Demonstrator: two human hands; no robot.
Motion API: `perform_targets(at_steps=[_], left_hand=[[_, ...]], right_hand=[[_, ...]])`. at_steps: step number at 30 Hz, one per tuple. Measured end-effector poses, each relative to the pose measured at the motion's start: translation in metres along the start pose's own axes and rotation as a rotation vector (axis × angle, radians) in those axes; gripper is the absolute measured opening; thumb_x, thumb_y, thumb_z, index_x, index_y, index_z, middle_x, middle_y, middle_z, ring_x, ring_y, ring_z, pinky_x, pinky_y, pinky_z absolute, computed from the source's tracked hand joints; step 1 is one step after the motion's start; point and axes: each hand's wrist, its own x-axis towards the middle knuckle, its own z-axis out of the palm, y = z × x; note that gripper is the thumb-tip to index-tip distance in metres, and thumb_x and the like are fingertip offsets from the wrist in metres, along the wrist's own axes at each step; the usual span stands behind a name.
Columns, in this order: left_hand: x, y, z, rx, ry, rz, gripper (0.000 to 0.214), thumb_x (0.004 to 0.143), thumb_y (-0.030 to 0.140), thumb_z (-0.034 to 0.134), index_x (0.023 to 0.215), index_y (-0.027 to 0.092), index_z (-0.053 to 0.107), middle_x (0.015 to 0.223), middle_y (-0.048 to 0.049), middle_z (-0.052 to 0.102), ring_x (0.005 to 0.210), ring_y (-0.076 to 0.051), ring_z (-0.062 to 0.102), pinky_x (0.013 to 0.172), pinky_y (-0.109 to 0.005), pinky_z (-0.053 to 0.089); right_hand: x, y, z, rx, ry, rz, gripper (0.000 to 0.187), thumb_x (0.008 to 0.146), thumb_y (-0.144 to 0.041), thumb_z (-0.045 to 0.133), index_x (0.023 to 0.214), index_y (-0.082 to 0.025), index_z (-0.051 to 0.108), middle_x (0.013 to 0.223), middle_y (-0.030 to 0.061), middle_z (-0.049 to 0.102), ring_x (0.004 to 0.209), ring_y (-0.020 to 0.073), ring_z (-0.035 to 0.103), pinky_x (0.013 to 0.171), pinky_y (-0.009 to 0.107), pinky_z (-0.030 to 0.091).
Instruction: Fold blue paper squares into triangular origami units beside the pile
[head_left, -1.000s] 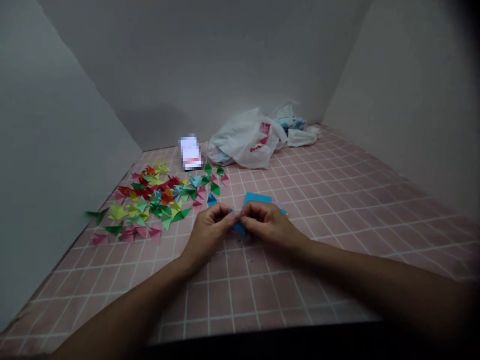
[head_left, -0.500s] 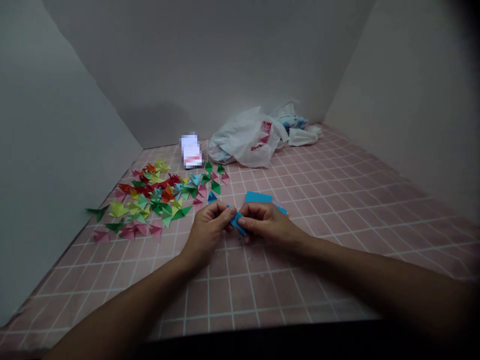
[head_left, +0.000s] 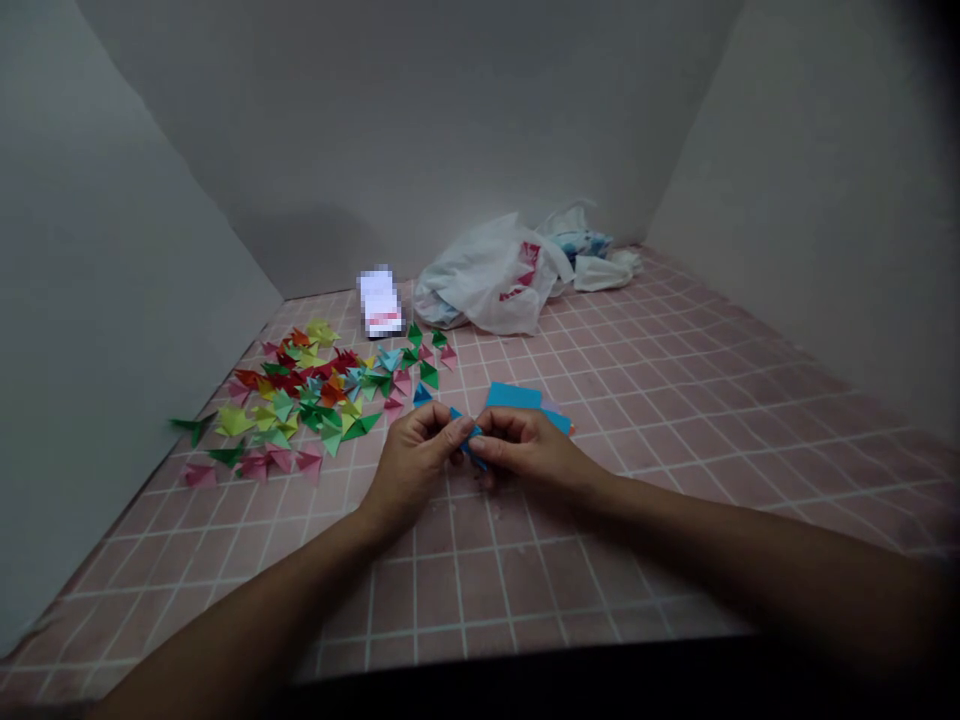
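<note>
Between my two hands, above the pink tablecloth with white grid lines [head_left: 600, 570], is a small folded piece of blue paper [head_left: 473, 452]. My left hand [head_left: 420, 450] pinches its left side between thumb and fingers. On the right side, the thumb and fingers of my right hand [head_left: 525, 447] are closed on it too. Fingers cover much of the paper, so its full shape is hidden. Just beyond my right hand lie flat blue paper sheets [head_left: 514, 395]. A small dark blue folded piece [head_left: 422, 395] rests beyond my left hand.
Many folded paper pieces [head_left: 330, 390] in several colours spread over the left of the table. Behind them a lit phone [head_left: 380, 302] leans upright. A white plastic bag [head_left: 480, 275] and more crumpled bags [head_left: 600, 265] lie at the back. Pale walls [head_left: 465, 120] enclose three sides.
Both hands keep hold of the blue paper. My right fingers have shifted slightly, and less of the paper shows between the thumbs. The whole view has drifted a little.
</note>
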Motion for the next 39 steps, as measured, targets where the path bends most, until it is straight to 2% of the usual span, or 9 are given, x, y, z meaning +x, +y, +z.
perform_targets(at_steps=[3, 8, 14, 18, 23, 27, 35, 39], left_hand=[[0.001, -0.001, 0.0, -0.029, -0.014, -0.017, 0.029, 0.083, 0.039, 0.071, 0.069, 0.017, 0.057, 0.061, 0.0035, 0.056, 0.057, -0.01, 0.051, 0.058, -0.023, 0.04], [0.002, -0.002, 0.0, -0.003, -0.075, -0.05, 0.029, 0.081, 0.039, 0.073, 0.07, 0.016, 0.061, 0.065, 0.0018, 0.058, 0.061, -0.01, 0.052, 0.06, -0.023, 0.04], [0.0, -0.004, 0.003, -0.143, -0.046, -0.08, 0.03, 0.081, 0.039, 0.073, 0.069, 0.018, 0.056, 0.063, 0.0039, 0.054, 0.059, -0.01, 0.05, 0.061, -0.023, 0.041], [-0.001, -0.003, 0.001, -0.052, -0.02, -0.056, 0.028, 0.08, 0.04, 0.074, 0.07, 0.017, 0.06, 0.066, 0.0015, 0.06, 0.062, -0.011, 0.054, 0.062, -0.024, 0.043], [-0.002, -0.001, 0.0, -0.074, 0.02, -0.076, 0.034, 0.085, 0.045, 0.068, 0.067, 0.017, 0.058, 0.059, 0.002, 0.059, 0.056, -0.011, 0.055, 0.058, -0.024, 0.042], [0.0, -0.001, 0.001, -0.052, -0.002, -0.062, 0.037, 0.087, 0.049, 0.064, 0.07, 0.017, 0.059, 0.061, 0.0018, 0.058, 0.057, -0.011, 0.055, 0.059, -0.024, 0.043], [0.002, 0.007, -0.002, 0.132, -0.032, 0.034, 0.03, 0.084, 0.039, 0.068, 0.066, 0.017, 0.059, 0.06, 0.0018, 0.057, 0.058, -0.011, 0.052, 0.057, -0.024, 0.04], [0.0, 0.009, 0.0, 0.079, -0.078, 0.001, 0.03, 0.085, 0.043, 0.067, 0.072, 0.017, 0.061, 0.064, 0.0007, 0.06, 0.059, -0.012, 0.055, 0.059, -0.025, 0.043]], right_hand=[[0.0, 0.001, 0.0, -0.029, 0.006, -0.009, 0.023, 0.08, -0.037, 0.071, 0.073, -0.017, 0.06, 0.058, -0.0034, 0.06, 0.05, 0.0088, 0.056, 0.052, 0.022, 0.043], [-0.001, 0.002, 0.0, -0.085, 0.094, -0.069, 0.026, 0.081, -0.036, 0.071, 0.07, -0.018, 0.057, 0.057, -0.0042, 0.058, 0.05, 0.0083, 0.054, 0.05, 0.022, 0.039], [-0.002, 0.004, 0.002, -0.067, 0.085, -0.093, 0.024, 0.084, -0.035, 0.07, 0.072, -0.019, 0.056, 0.061, -0.0038, 0.057, 0.052, 0.0091, 0.055, 0.052, 0.024, 0.041], [-0.003, 0.002, 0.005, -0.078, 0.051, -0.049, 0.025, 0.083, -0.034, 0.069, 0.07, -0.019, 0.055, 0.056, -0.0038, 0.056, 0.052, 0.0093, 0.052, 0.051, 0.024, 0.039], [-0.005, -0.001, 0.009, -0.022, 0.019, 0.0, 0.024, 0.081, -0.033, 0.07, 0.069, -0.018, 0.056, 0.057, -0.003, 0.057, 0.049, 0.009, 0.053, 0.049, 0.024, 0.04], [-0.003, 0.004, 0.007, 0.013, 0.034, -0.01, 0.027, 0.081, -0.039, 0.071, 0.071, -0.019, 0.056, 0.059, -0.0036, 0.058, 0.048, 0.0092, 0.054, 0.049, 0.023, 0.042], [-0.003, -0.003, 0.001, -0.05, 0.052, -0.039, 0.028, 0.085, -0.042, 0.069, 0.076, -0.018, 0.057, 0.057, -0.0025, 0.06, 0.052, 0.0097, 0.054, 0.052, 0.022, 0.04], [-0.004, -0.003, -0.001, -0.037, 0.082, -0.06, 0.027, 0.084, -0.04, 0.069, 0.074, -0.019, 0.056, 0.057, -0.0028, 0.06, 0.051, 0.0096, 0.053, 0.051, 0.022, 0.039]])
